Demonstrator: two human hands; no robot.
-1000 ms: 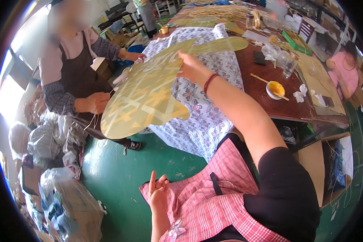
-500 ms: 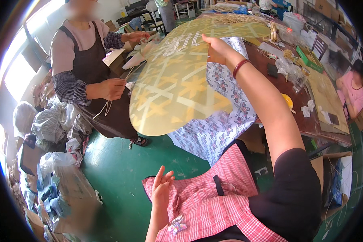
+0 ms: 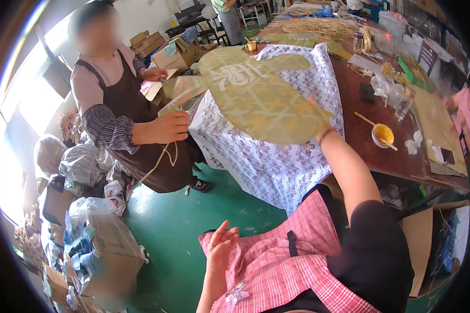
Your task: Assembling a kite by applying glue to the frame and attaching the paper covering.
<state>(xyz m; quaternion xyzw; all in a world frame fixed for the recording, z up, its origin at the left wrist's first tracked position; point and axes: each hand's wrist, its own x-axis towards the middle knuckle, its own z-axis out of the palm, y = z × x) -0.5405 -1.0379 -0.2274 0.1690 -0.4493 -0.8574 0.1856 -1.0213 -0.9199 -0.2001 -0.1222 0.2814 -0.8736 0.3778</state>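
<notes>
A large, thin yellow-green sheet (image 3: 266,112) with rounded lobes and a pale crisscross pattern is held up in front of me, over the table's left end. My right hand (image 3: 321,119) grips its right edge, thumb on top; the sheet partly hides the other fingers. My left hand (image 3: 222,245) hangs free in front of my red checked apron (image 3: 277,261), fingers apart, holding nothing. Across the sheet, a co-worker's hand (image 3: 169,126) holds thin pale strips (image 3: 166,159). Beneath the sheet hangs a white cloth (image 3: 269,167) with a blue and pink print.
A bowl of yellow paste (image 3: 384,134) with sticks across it stands on the brown table (image 3: 357,141). Clear plastic bags (image 3: 391,94) and a green box (image 3: 415,74) lie farther right. Bagged bundles and cartons (image 3: 115,255) line the left floor. Another person (image 3: 467,112) sits at right.
The sheet has been lowered and tilted flatter, swinging toward the table, with my right hand still on its edge. The paste bowl and more of the cloth now show. My left hand stays raised.
</notes>
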